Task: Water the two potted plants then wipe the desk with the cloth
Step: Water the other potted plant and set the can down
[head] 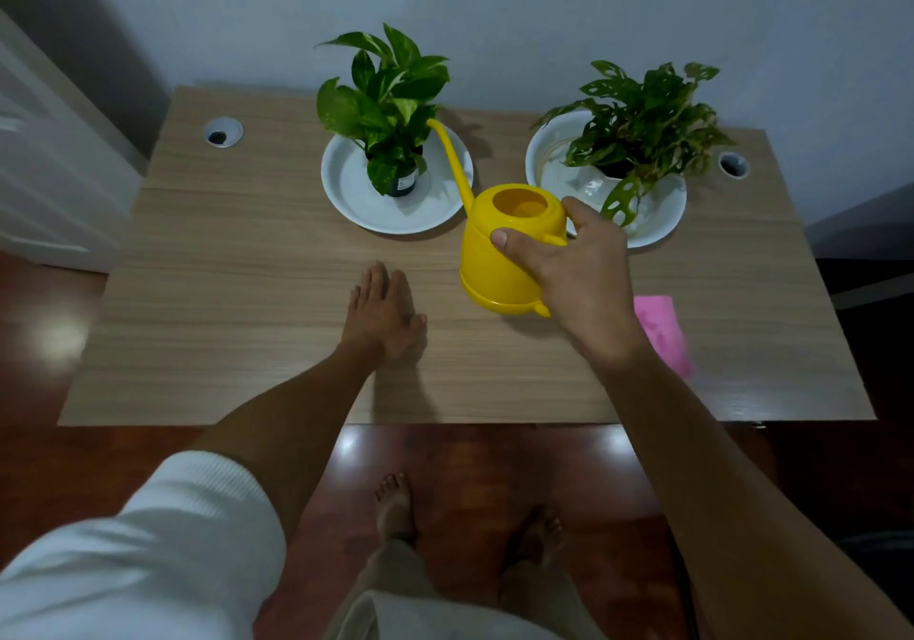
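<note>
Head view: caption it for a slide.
Right hand tips yellow watering can toward left potted plant; left hand rests flat.

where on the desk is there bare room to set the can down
Free: the left side, between the grommet hole, the left saucer and the left hand; also the near edge between the forearms. Crowded: around the right saucer, watering can and pink cloth.

2 plants (390, 95) on desk (247, 253), can (499, 263) before them — cloth (660, 327) right
</note>
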`<state>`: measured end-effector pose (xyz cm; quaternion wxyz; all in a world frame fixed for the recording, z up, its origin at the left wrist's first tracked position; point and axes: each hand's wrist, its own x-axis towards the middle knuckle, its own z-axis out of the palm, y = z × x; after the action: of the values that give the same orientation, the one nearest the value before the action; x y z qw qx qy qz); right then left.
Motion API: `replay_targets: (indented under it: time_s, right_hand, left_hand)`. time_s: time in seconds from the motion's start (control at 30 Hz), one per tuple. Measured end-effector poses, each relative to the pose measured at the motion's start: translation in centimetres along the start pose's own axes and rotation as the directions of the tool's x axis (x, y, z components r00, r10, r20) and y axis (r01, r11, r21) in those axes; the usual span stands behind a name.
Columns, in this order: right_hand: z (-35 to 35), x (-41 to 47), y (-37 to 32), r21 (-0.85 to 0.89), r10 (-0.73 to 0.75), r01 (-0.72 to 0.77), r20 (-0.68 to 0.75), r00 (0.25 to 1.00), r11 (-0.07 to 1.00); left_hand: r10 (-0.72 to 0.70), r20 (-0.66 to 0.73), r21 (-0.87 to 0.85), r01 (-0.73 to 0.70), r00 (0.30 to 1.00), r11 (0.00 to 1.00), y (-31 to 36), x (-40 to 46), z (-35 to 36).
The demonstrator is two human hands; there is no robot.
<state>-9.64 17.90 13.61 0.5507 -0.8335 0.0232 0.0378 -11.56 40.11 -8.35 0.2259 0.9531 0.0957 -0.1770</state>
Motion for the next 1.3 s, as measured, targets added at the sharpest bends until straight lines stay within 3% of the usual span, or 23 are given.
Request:
replay_targets:
  time_s: [0.27,0.53,0.87,1.03,1.3]
  right_hand:
    - [-8.9,-0.7,2.3,0.144,-0.146,0.139,0.042,0.988,0.98]
    - [-19.4,-0.3,4.8,0.216,-0.228,0.191,0.16,0.96,0.958]
    - [-27.8,-1.8,9.9,0.264,-0.188,0.201,-0.073,0.979,0.943]
    - [-30.2,-2.0,13.0,0.245,-0.106,0.147,-0.173,0.979,0.958]
    - [-31.6,-1.1,19.7,0.213,0.074,0.015,-0.401,0.913,0.977]
  left_hand:
    - [-0.066,-0.047,-0.011,0.066,0.997,0.998,8.8,-1.9,3.0]
    - [-0.029,-0.139,-0.033,0.025,0.99,0.999,20.7,-2.5,6.5]
    - [0.171,-0.079,0.016,-0.17,0.982,0.985,31.3,-1.9,9.6]
    - [0.253,0.034,0.057,-0.255,0.967,0.965,34.8,0.4,11.7]
    - [0.376,0.174,0.119,-0.398,0.91,0.91,40.0,2.5,13.7]
